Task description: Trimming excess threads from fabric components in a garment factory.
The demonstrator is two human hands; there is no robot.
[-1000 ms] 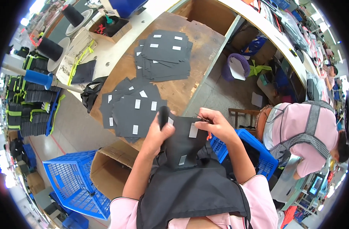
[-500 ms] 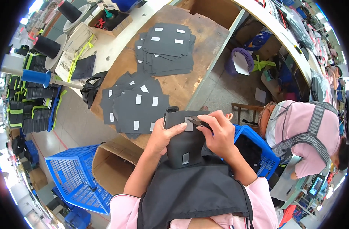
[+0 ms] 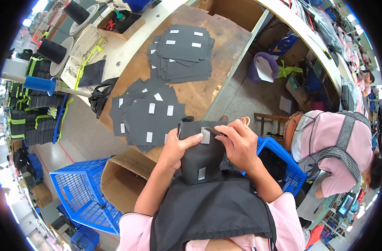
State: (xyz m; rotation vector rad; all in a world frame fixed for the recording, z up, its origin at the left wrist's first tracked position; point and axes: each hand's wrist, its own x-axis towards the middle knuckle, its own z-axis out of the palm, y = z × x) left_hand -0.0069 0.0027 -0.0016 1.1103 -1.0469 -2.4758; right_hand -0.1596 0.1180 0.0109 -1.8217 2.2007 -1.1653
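A curved dark grey fabric panel [image 3: 200,157] with light rectangular patches hangs in front of my black apron. My left hand [image 3: 176,148] grips its left side, the thumb lying across the front beside the upper patch [image 3: 205,135]. In my right hand [image 3: 240,141] is a pair of small black thread snips [image 3: 213,131], the tips at that upper patch. A second patch [image 3: 201,173] shows lower on the panel. Beyond my hands, loose grey panels [image 3: 155,121] with similar patches lie spread on the wooden board, and a neater stack [image 3: 182,48] sits farther back.
An open cardboard box [image 3: 124,182] and a blue crate [image 3: 84,194] stand at the left. Another blue crate [image 3: 289,169] is close by my right arm. A person in pink [image 3: 329,146] bends over at the right. Black thread cones [image 3: 52,50] stand far left.
The snips' blades have come closer together at the upper patch. The panel and both hands have shifted very slightly; the holds are the same.
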